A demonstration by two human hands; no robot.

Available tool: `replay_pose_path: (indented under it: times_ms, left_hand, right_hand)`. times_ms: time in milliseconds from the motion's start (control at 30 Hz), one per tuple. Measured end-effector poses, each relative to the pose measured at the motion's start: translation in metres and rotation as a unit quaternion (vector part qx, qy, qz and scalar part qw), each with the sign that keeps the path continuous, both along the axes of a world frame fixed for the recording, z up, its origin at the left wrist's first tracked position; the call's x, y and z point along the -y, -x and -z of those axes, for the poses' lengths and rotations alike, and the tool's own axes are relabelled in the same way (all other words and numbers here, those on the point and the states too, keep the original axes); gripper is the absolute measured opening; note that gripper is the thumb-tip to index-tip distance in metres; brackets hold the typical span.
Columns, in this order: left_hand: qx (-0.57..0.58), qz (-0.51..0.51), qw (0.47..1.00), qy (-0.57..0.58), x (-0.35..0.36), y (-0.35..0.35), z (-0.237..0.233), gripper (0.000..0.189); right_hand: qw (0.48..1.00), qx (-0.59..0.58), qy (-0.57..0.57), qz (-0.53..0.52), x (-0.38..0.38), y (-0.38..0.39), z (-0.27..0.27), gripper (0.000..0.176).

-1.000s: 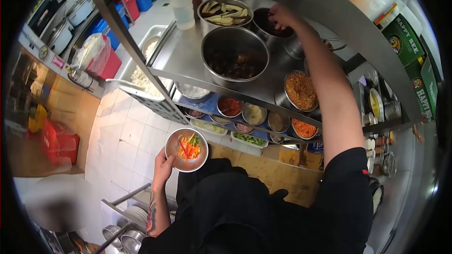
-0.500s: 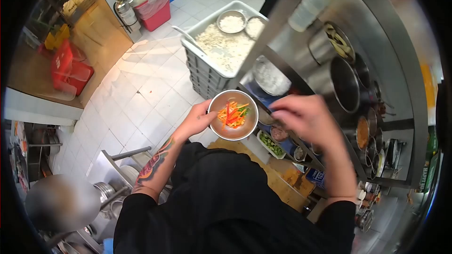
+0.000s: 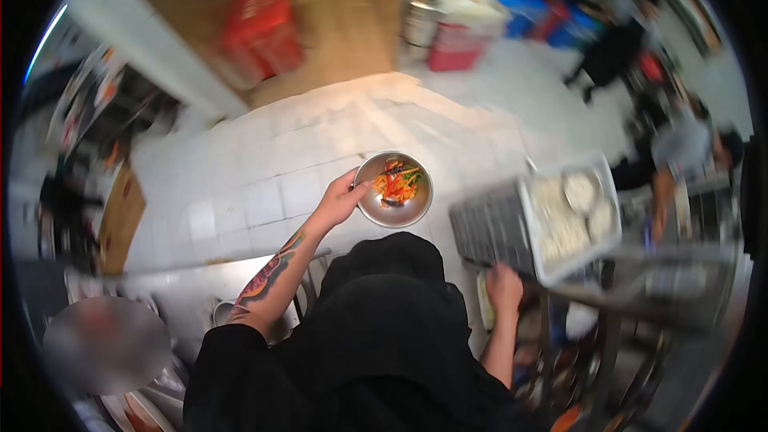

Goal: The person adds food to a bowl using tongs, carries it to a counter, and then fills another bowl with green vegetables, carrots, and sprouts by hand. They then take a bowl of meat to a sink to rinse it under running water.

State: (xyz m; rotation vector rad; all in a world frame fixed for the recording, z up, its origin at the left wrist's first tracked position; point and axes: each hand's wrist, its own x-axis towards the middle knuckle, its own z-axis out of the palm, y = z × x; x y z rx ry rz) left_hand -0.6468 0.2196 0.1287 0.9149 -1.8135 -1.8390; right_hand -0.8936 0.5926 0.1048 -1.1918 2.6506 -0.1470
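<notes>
My left hand (image 3: 342,198) grips the rim of a round metal bowl (image 3: 412,206), its thumb over the inner edge. Inside the bowl lie cut vegetable strips (image 3: 398,183), orange and red, with some green and dark pieces. My right hand (image 3: 504,284) is lower and to the right, apart from the bowl, near the grey crate. Its fingers look curled, but blur hides whether anything is in them.
A tall grey crate (image 3: 488,228) with a white tub (image 3: 548,272) of pale food stands at right. Other people (image 3: 684,144) are at far right. A metal counter (image 3: 192,272) is at lower left, a red bin (image 3: 260,32) at the top.
The view has swung, so the crate now appears further right and lower. My right hand has dropped away from beside the bowl. Dark pieces now show among the strips.
</notes>
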Motion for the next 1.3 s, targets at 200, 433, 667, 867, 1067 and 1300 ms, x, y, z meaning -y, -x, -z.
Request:
replay_pose_path:
  times_ms: [200,433,667,867,1067,1300]
  left_hand:
    - [-0.047,-0.396,0.916,-0.045,0.152,-0.140,0.045,0.040]
    - [-0.047,-0.752,0.653,-0.082,0.153,-0.344,0.073,0.022]
    - [-0.083,-0.921,0.378,-0.054,0.039,-0.427,0.054,0.037]
    - [-0.181,-0.958,0.211,-0.071,0.014,-0.471,0.082,0.039]
    - [-0.038,-0.996,0.061,-0.054,0.012,-0.502,0.125,0.045]
    - [0.540,-0.821,-0.013,-0.185,-0.012,-0.480,0.112,0.036]
  right_hand:
    - [0.935,0.345,0.072,0.046,0.162,0.070,0.082,0.019]
    - [0.894,0.096,-0.093,-0.427,0.599,0.085,0.055,0.023]
    - [0.722,-0.011,0.010,-0.692,0.935,-0.166,-0.092,0.028]
    - [0.600,0.224,0.093,-0.762,0.997,-0.430,-0.052,0.030]
    - [0.505,0.164,-0.234,-0.815,0.958,-0.574,0.056,0.034]
    - [0.321,0.193,-0.208,-0.904,0.911,-0.810,-0.008,0.034]
